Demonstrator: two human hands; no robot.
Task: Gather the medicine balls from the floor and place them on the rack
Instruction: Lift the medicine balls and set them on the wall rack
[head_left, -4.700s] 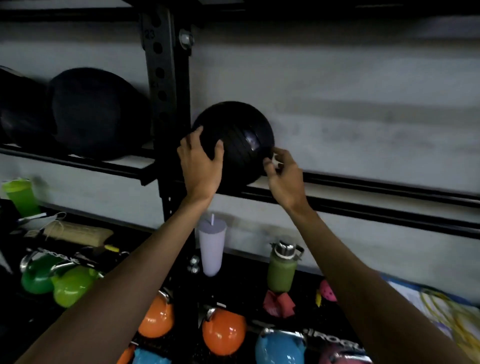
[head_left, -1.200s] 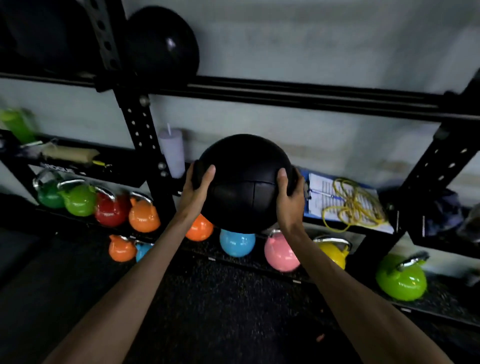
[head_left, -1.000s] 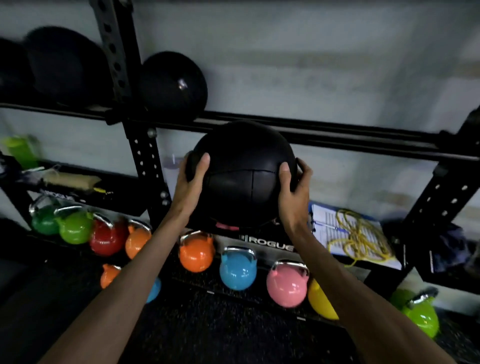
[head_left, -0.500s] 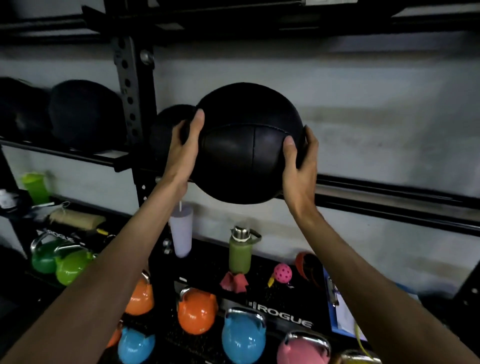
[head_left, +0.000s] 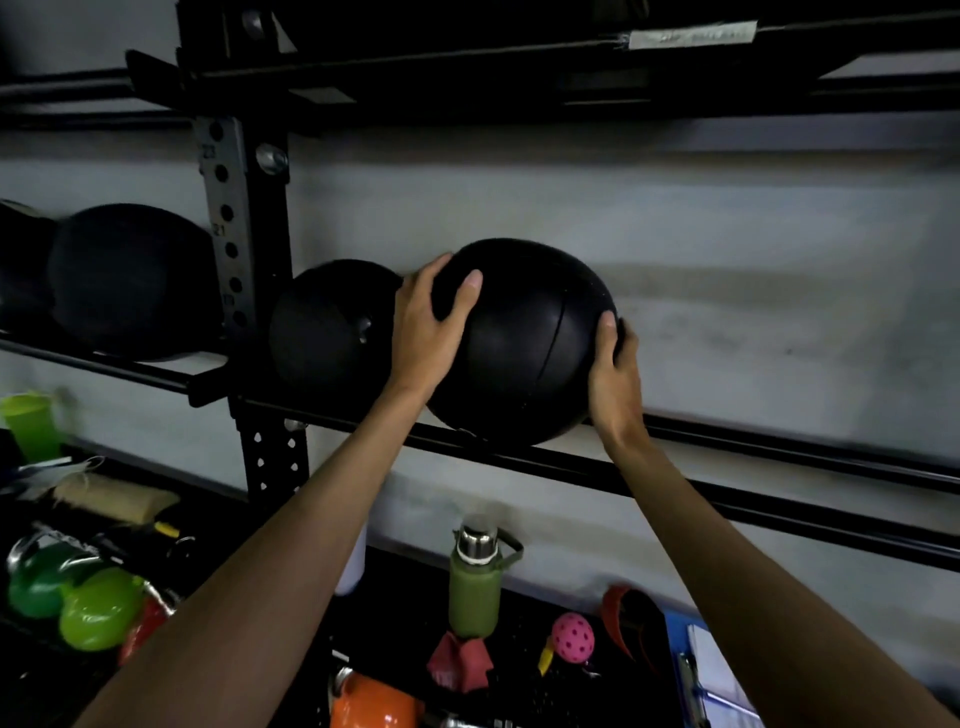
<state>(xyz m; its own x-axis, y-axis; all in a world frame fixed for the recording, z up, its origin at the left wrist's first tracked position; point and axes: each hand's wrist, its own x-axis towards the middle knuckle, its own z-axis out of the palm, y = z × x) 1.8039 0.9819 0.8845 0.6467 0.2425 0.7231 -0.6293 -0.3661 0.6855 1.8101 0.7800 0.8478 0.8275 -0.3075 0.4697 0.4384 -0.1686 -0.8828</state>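
Observation:
A large black medicine ball (head_left: 524, 353) sits on the two rails of the black rack (head_left: 727, 462), right beside a smaller black ball (head_left: 327, 332). My left hand (head_left: 428, 327) grips its left side with the thumb spread over the front. My right hand (head_left: 613, 374) cups its lower right side. Further black balls (head_left: 130, 280) rest on the rack's left bay, beyond the upright post (head_left: 234, 228).
Below the rails a shelf holds a green bottle (head_left: 475, 587), a pink perforated ball (head_left: 573, 630), a green cup (head_left: 28, 423) and a clipboard (head_left: 711, 670). Green (head_left: 93, 608) and orange (head_left: 374, 701) kettlebells stand lower. The rails run bare to the right. An upper shelf (head_left: 519, 67) overhangs.
Both hands raised the large ball from low in front of the kettlebells up and onto the rack rails, setting it down beside the smaller ball placed earlier.

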